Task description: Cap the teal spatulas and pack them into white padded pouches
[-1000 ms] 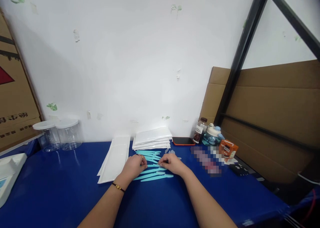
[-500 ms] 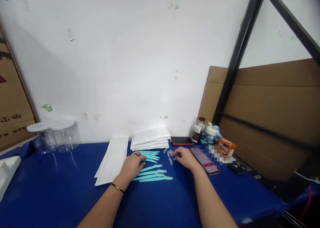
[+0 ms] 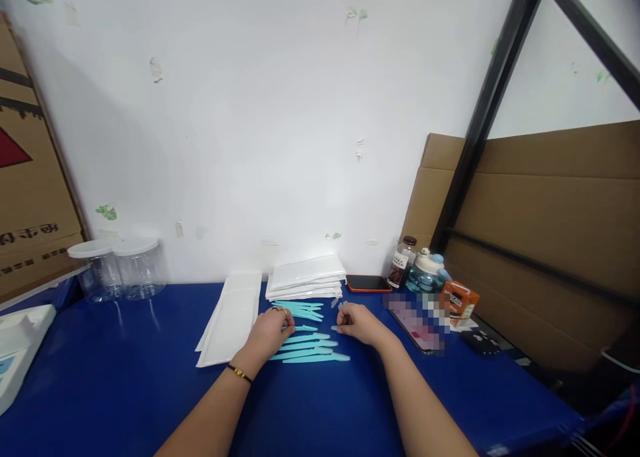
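Note:
Several teal eyebrow razors (image 3: 313,351) lie in rows on the blue table. My left hand (image 3: 274,331) is closed, thumb and fingers pinching the handle of one teal eyebrow razor (image 3: 306,328) whose blade end points right. Facing it, my right hand (image 3: 357,323) pinches a small translucent blade cap (image 3: 335,328), its tip sticking out to the left toward that razor. Razor and cap are apart. A few more translucent caps (image 3: 335,303) lie just behind my right fingers, partly hidden by them.
White padded envelopes (image 3: 305,270) are stacked against the wall, with more (image 3: 233,323) left of my left hand. A phone (image 3: 369,283), another phone (image 3: 417,327), a brown-capped bottle (image 3: 401,263) and an orange box (image 3: 457,302) stand or lie right. Lidded clear jars (image 3: 140,270) are at left.
My left hand has closed on one razor and lifted its end slightly. My right hand has moved left with a cap between its fingers. The camera view has shifted a little.

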A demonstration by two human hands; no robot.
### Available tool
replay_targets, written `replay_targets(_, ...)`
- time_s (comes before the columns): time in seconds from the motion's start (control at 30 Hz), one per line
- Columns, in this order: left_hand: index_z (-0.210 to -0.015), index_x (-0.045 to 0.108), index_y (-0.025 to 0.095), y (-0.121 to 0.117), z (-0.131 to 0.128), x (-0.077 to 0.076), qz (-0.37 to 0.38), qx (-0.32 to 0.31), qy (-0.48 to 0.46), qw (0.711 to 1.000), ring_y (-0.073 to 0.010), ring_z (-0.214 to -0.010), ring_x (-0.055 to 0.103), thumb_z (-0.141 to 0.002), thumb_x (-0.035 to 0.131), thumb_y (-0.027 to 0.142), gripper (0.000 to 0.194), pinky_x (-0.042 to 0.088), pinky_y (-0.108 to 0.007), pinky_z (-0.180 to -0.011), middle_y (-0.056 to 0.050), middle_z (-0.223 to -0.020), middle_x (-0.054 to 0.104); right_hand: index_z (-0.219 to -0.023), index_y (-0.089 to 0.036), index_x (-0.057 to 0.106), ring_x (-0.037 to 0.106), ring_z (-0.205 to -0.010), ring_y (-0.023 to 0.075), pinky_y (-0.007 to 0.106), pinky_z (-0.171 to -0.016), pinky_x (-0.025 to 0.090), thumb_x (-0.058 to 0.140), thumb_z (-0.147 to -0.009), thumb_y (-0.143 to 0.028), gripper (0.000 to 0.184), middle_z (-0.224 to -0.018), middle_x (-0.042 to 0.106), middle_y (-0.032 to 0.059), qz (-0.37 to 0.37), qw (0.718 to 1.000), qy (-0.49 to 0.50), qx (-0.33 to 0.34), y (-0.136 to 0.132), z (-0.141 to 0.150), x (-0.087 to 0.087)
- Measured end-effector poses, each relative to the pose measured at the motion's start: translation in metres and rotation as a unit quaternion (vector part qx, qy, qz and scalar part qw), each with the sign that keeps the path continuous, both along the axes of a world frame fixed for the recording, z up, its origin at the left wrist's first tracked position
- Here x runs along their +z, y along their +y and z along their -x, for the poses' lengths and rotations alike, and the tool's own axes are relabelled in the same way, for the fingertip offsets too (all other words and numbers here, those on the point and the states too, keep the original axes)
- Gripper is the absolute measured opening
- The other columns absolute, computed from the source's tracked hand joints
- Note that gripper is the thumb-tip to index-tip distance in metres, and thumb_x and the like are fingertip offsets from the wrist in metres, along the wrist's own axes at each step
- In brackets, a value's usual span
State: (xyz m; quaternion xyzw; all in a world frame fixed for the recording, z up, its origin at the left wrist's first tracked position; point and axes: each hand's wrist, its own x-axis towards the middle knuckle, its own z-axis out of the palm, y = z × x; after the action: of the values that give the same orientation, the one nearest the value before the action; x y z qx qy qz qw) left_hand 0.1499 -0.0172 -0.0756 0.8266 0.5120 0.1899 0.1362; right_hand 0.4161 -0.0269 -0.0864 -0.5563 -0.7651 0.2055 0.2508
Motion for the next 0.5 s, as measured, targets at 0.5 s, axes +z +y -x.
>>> replay_targets(0.5, -0.075, 0.064, 0.02, -0.005, -0.014, 0.003, 0.017, -0.032, -0.006, 0.999, -0.0138, -0.074, 0.056, -0.073, 0.055, 0.032, 0.015, 0.037, -0.022, -0.064, -0.001, -0.079, 0.065, -0.082, -0.018, 0.071, 0.058, -0.062, 0.013, 0.021, -0.056, 0.041, 0.058, -0.074, -0.017, 0.015, -0.07, 0.066, 0.0022, 0.031, 0.994, 0.067, 0.082, -0.008, 0.034, 0.006)
